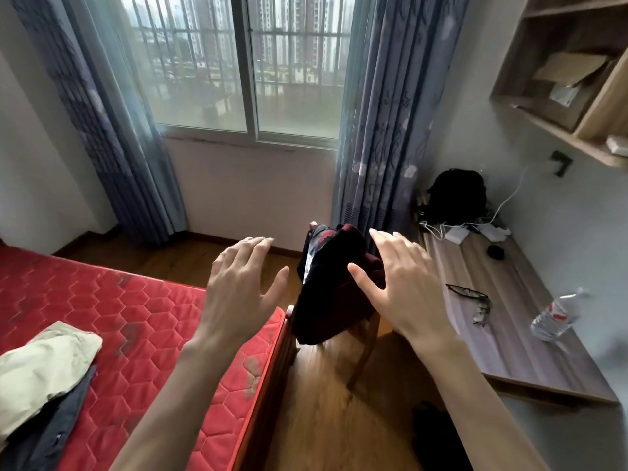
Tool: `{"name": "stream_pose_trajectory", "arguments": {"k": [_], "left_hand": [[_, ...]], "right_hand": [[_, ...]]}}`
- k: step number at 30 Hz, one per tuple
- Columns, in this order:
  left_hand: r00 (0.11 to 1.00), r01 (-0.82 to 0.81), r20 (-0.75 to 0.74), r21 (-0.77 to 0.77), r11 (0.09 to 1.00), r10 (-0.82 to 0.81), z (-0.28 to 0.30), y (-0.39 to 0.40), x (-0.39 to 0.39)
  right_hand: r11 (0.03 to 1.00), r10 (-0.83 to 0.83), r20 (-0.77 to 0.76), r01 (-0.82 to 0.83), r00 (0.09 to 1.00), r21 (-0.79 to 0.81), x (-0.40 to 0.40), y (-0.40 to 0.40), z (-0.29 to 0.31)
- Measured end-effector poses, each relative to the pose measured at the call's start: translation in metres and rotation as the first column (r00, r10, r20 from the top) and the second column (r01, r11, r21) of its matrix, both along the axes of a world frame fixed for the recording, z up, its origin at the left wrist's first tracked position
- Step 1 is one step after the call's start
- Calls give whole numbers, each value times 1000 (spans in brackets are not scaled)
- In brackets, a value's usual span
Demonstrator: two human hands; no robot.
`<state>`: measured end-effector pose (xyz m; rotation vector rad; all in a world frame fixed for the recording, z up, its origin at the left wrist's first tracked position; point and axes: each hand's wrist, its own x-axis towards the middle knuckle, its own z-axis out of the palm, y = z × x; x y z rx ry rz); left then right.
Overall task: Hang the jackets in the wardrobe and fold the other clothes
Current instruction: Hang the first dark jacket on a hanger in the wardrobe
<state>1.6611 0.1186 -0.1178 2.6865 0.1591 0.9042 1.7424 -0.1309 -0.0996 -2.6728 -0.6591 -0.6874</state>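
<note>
Both hands, left (243, 287) and right (404, 283), reach empty (fingers spread) toward dark clothes (331, 283) on a chair (368, 338).

The room is lit by soft, hazy daylight admitted through the window (249, 68), whose panes are slightly washed out. A bright patch is cast on the wooden floor (323, 402) below the window. Straight lines are bowed near the frame's edges by the wide-angle lens. The water bottle (557, 314), far right of the window, is smeared by motion blur.
</note>
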Motion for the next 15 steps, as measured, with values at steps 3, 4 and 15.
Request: {"name": "stream_pose_trajectory", "arguments": {"k": [3,4,15], "left_hand": [[1000,1,-11,-5,1000,-1,-3,17,48],[1000,4,-9,-6,1000,-4,-6,22,62],[983,22,-179,-47,999,-30,-75,41,184]], "right_hand": [[1000,8,-12,-8,1000,-19,45,19,-3],[1000,10,-15,-10,1000,-23,59,24,-6],[996,39,-126,-49,991,-76,178,61,-55]]}}
